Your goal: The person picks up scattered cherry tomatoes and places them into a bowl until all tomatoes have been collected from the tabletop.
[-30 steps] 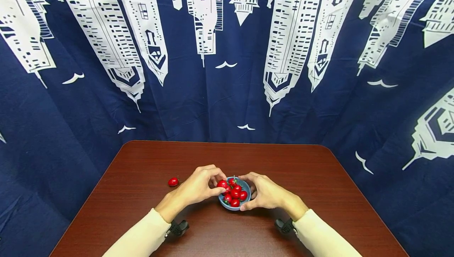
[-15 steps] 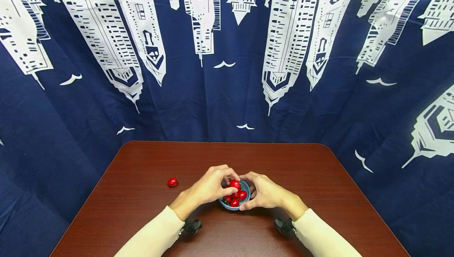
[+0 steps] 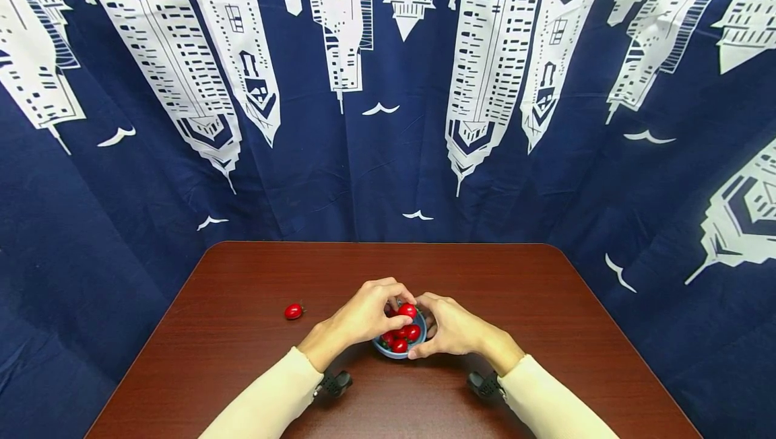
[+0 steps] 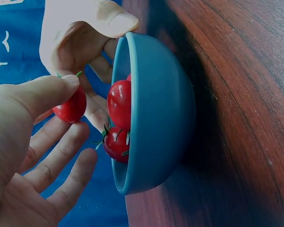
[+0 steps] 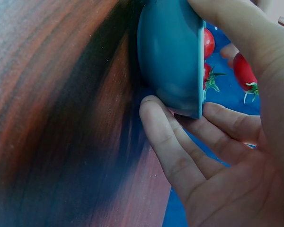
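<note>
A blue bowl (image 4: 161, 113) with several red cherry tomatoes (image 4: 119, 104) in it stands on the table. Over the bowl, my left hand (image 3: 364, 314) pinches one cherry tomato (image 4: 72, 106) between thumb and fingers, its green stem showing. That tomato is apart from the ones below, as the left wrist view shows. My right hand (image 3: 451, 328) holds the bowl from its right side, thumb on the near rim and fingers around the far side. Part of the bowl's contents is hidden behind the left hand in the head view.
A single cherry tomato (image 3: 294, 311) lies on the brown wooden table (image 3: 254, 277), left of the left hand. Behind the table hangs a dark blue cloth (image 3: 303, 176) printed with white upside-down buildings. Both wrists wear a small black device (image 3: 335, 383).
The left hand has moved right over the bowl with the tomato in its fingers, then slightly farther toward the right hand. The right hand and bowl have stayed nearly in place.
</note>
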Demonstrator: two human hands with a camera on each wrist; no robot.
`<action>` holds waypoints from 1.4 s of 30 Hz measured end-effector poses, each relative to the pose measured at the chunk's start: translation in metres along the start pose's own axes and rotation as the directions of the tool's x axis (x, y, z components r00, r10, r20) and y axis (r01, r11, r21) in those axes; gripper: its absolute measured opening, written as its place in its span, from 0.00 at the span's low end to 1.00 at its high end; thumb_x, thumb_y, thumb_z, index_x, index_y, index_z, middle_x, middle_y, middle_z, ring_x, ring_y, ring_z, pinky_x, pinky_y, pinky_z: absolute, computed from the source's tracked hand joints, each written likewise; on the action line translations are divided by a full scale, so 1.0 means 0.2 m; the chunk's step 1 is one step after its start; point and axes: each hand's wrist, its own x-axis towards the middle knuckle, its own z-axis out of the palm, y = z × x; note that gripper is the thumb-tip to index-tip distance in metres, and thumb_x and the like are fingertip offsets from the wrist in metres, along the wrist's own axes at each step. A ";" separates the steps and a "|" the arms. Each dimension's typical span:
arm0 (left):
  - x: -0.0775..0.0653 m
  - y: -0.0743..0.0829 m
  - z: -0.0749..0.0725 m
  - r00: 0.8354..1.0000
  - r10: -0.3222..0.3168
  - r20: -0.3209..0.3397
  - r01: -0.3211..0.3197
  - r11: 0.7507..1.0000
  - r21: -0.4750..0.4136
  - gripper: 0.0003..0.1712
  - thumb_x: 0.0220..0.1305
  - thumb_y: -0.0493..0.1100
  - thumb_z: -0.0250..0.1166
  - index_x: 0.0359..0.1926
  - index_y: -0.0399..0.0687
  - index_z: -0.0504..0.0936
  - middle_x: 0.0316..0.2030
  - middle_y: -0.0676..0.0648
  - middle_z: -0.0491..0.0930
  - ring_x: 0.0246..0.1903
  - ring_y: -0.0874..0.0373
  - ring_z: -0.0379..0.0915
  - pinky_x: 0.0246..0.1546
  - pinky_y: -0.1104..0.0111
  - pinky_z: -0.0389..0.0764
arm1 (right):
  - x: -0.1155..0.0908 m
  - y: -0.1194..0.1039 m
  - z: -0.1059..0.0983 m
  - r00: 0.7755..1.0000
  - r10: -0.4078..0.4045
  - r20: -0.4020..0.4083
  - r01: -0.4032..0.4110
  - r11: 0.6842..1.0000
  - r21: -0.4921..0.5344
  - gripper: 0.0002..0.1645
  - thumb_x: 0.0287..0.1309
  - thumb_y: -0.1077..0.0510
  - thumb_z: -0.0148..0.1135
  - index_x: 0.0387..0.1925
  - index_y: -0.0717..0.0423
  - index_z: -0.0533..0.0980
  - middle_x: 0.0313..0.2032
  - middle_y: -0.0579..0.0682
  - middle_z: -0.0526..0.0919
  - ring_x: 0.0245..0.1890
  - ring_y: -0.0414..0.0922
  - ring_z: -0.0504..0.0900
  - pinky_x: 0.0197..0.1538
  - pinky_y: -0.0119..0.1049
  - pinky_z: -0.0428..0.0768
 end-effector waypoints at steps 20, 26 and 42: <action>-0.03 0.01 -0.05 0.995 -0.099 -0.007 0.099 0.994 0.055 0.49 0.63 0.60 0.90 0.81 0.61 0.81 0.73 0.51 0.82 0.74 0.48 0.83 0.74 0.50 0.88 | 0.00 0.00 -0.01 1.000 0.003 0.003 -0.003 1.000 -0.016 0.58 0.55 0.47 0.95 0.79 0.65 0.75 0.63 0.56 0.87 0.45 0.40 0.95 0.50 0.31 0.95; -0.06 0.01 -0.08 0.995 -0.103 -0.012 0.104 0.992 0.071 0.48 0.63 0.61 0.90 0.80 0.62 0.82 0.73 0.52 0.83 0.73 0.48 0.84 0.74 0.49 0.88 | 0.00 0.00 -0.01 1.000 -0.031 0.000 0.031 0.999 -0.018 0.58 0.55 0.48 0.95 0.78 0.68 0.74 0.63 0.59 0.87 0.45 0.39 0.95 0.49 0.32 0.95; -0.21 -0.07 -0.21 0.983 -0.177 -0.055 0.183 0.974 0.131 0.46 0.62 0.63 0.89 0.78 0.65 0.83 0.71 0.55 0.84 0.71 0.51 0.85 0.71 0.47 0.89 | 0.00 -0.01 -0.01 1.000 -0.021 -0.016 0.020 0.999 -0.026 0.58 0.53 0.47 0.96 0.78 0.66 0.76 0.65 0.60 0.87 0.42 0.38 0.93 0.49 0.36 0.96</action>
